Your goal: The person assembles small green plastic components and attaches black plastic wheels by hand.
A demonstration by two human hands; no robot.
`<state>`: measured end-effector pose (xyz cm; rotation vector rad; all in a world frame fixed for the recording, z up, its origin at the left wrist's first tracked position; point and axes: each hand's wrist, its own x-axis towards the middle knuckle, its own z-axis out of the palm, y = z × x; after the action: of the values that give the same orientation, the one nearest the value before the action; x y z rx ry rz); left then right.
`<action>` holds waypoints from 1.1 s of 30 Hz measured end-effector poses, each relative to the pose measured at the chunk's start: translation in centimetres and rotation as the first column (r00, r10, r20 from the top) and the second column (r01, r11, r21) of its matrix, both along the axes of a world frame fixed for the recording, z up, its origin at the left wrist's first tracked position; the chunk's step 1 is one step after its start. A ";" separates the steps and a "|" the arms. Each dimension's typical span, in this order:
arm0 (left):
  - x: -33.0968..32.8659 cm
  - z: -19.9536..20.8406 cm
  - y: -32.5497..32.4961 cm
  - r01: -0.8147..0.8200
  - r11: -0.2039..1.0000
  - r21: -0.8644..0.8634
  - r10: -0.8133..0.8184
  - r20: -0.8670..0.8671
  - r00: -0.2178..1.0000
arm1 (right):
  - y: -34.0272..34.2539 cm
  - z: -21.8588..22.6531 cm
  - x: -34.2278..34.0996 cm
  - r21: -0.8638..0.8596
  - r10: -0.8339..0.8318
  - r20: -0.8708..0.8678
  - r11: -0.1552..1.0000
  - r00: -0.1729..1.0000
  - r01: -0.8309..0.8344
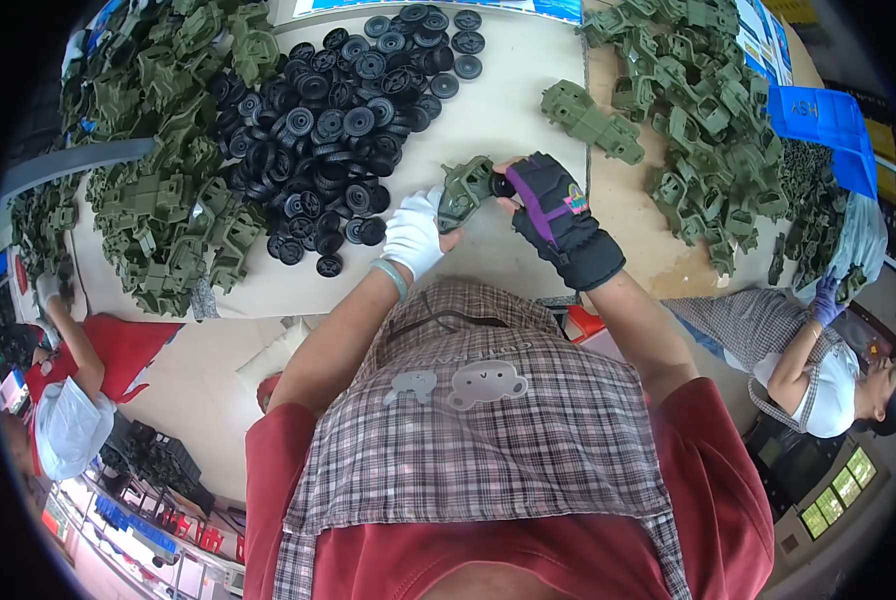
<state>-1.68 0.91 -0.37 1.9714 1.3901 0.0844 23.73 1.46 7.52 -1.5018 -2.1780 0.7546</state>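
My left hand (pixel 415 236), in a white glove with bare fingertips, is closed on a green plastic toy vehicle body (pixel 462 192) just above the table. At the body's right end, my right hand (pixel 556 205) pinches a small black toy wheel (pixel 503 186) against it. That hand wears a black and purple fingerless glove; whether the wheel is seated on the body I cannot tell. A heap of black toy wheels (pixel 330 122) lies beyond my left hand. Up and to the right of my right hand rests a single green vehicle body (pixel 592 121).
Piles of green vehicle parts lie at the left (pixel 153 235) and right (pixel 703 140). A blue bin (pixel 823 125) stands at the far right. A co-worker's gloved hand (pixel 826 300) is beside a clear plastic bag (pixel 858 240); another person's arm (pixel 76 335) reaches in at left.
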 end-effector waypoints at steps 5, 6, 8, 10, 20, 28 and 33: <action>-0.2 -0.2 -0.3 0.023 1.000 -0.016 -0.023 -0.036 0.999 | 0.8 -0.2 -0.1 0.077 0.146 0.105 0.985 0.984 -0.154; -0.1 -0.3 -0.3 0.017 1.000 -0.020 -0.018 -0.036 0.999 | 0.8 -0.3 0.0 0.073 0.152 0.104 0.984 0.983 -0.160; -0.2 -0.3 -0.1 0.023 0.999 -0.040 -0.023 -0.019 1.000 | 0.8 -0.6 -0.1 0.065 0.187 0.156 0.978 0.970 -0.199; -0.2 -0.6 0.1 0.017 0.999 -0.045 -0.018 -0.019 1.000 | 0.8 -1.0 -0.5 0.061 0.156 0.148 0.984 0.977 -0.166; -0.6 -2.0 -0.8 0.054 0.994 0.098 -0.054 0.000 0.999 | 3.3 0.3 -2.0 0.121 -0.137 -0.172 0.980 0.976 0.159; -0.7 -2.8 -0.7 0.055 0.991 0.121 -0.074 0.154 0.985 | 7.2 -1.3 -7.0 0.023 0.459 0.363 0.866 0.811 -0.500; -1.0 -3.1 -1.2 -0.009 0.993 0.121 -0.028 0.305 0.952 | 6.7 -3.5 -7.5 0.049 0.068 0.357 0.995 0.932 -0.092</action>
<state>-2.72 -0.29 -3.51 1.9627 1.1953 0.4609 16.27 8.19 3.97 -1.6270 -2.5121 0.4559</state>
